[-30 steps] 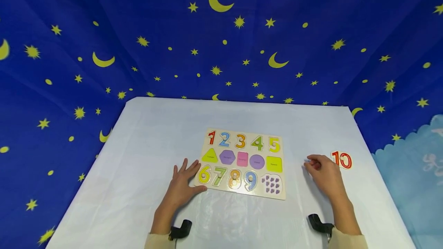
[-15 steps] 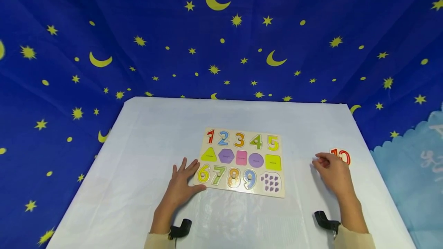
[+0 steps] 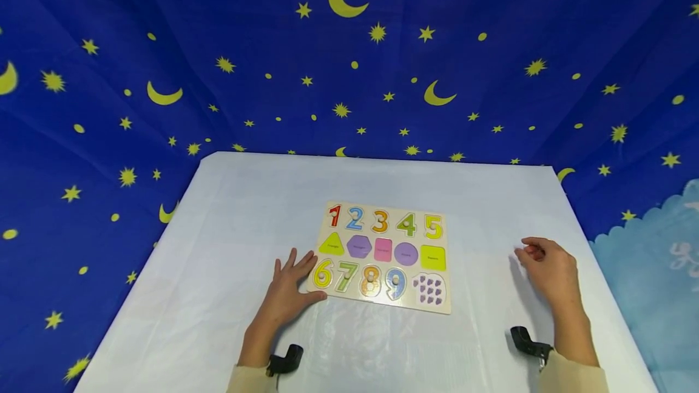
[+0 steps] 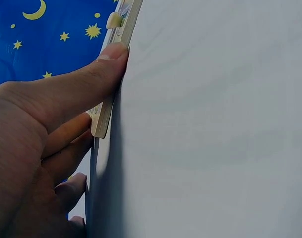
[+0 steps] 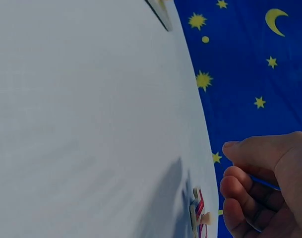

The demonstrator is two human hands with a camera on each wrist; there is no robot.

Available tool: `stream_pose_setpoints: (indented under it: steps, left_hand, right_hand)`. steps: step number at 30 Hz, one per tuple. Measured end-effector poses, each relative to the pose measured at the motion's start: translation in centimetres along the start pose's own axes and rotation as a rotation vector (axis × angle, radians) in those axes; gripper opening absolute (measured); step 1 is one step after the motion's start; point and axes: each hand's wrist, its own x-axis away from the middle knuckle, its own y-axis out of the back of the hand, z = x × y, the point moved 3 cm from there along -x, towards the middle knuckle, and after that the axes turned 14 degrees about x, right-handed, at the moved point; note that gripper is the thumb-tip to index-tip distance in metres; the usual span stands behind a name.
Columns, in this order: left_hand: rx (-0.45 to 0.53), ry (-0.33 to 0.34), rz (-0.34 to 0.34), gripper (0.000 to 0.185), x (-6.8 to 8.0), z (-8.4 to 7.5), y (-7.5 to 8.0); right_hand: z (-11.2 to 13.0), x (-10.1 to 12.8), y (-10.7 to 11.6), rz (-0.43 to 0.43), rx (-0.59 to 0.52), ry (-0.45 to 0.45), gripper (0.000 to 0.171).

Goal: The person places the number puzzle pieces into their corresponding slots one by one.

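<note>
A wooden number puzzle board (image 3: 406, 302) lies mid-table, with knobbed numerals 1 to 9 in it. Its lower right recess (image 3: 429, 290) shows purple grape pictures. My left hand (image 3: 286, 296) rests at the board's lower left corner, fingers spread along the left side and thumb against the near edge. On the right, my right hand (image 3: 551, 265) hovers over the table holding nothing, fingers loosely bent. Below it in the right wrist view stands the red-and-white number 10 piece (image 5: 197, 213) with its knob, apart from the fingers. In the head view the hand hides that piece.
White cloth covers the table (image 3: 235, 217). A blue curtain (image 3: 262, 35) with yellow moons and stars hangs behind and at the sides. Coloured shapes, such as a yellow square (image 3: 433, 258), fill the board's middle row. Black camera mounts (image 3: 530, 342) sit at both wrists.
My right hand has moved rightward, from beside the number 10 piece to over it, so the head view no longer shows the piece. The left hand and board have stayed put.
</note>
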Motion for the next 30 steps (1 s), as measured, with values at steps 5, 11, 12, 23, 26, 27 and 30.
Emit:
stream_pose_setpoints:
  steps: [5,11,12,23,26,27,30]
  left_hand:
    - [-0.01,0.019,0.002,0.087,0.0,0.2,0.0]
    - [-0.001,0.016,0.005,0.088,0.0,0.1,0.0]
    - [0.0,0.018,0.006,0.088,0.0,0.1,0.0]
    - [0.008,0.03,0.007,0.088,0.1,0.1,-0.1]
    - [0.002,0.025,0.01,0.088,0.1,0.2,-0.2]
    - [0.001,0.022,0.01,0.088,0.1,0.2,-0.2]
    - [-0.006,0.012,0.003,0.088,0.0,0.2,-0.2]
  right_hand:
    - [-0.8,-0.5,-0.1,0.069,-0.017,-0.059,0.036]
    - [-2.0,-0.8,0.0,0.069,-0.007,-0.126,0.037]
    - [-2.2,-0.8,0.0,0.068,-0.002,-0.136,0.037]
    - [-3.2,-1.6,0.0,0.095,0.03,-0.196,0.041]
    - [-3.3,-1.8,0.0,0.113,0.04,-0.203,0.042]
    - [-3.2,-1.8,0.0,0.116,0.042,-0.205,0.042]
    - [-3.2,-1.9,0.1,0.119,0.042,-0.21,0.043]
